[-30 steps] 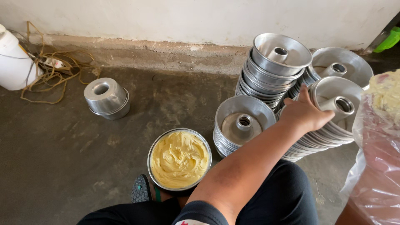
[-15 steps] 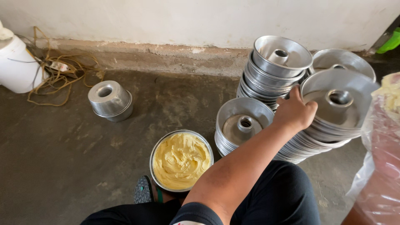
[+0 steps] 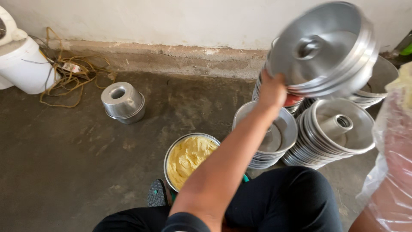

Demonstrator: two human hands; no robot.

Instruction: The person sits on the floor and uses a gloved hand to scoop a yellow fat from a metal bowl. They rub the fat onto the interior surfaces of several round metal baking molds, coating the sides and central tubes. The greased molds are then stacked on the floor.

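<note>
My left hand reaches up and to the right and grips the rim of a few nested metal ring cake pans, held tilted and blurred in the air. Below them stands a tall stack of the same pans, with a lower stack beside it under my forearm. A pan filled with yellow batter sits on the floor by my knees. My right hand is hidden behind a clear plastic bag with yellow batter at the right edge.
An upside-down ring pan stands alone on the grey concrete floor at left. A white plastic container and tangled yellow cord lie by the wall. More pans stand at the back right. A sandal shows near my knee.
My left hand took hold of the top pans on the right stack and has lifted them up and tilted them. The view has shifted slightly.
</note>
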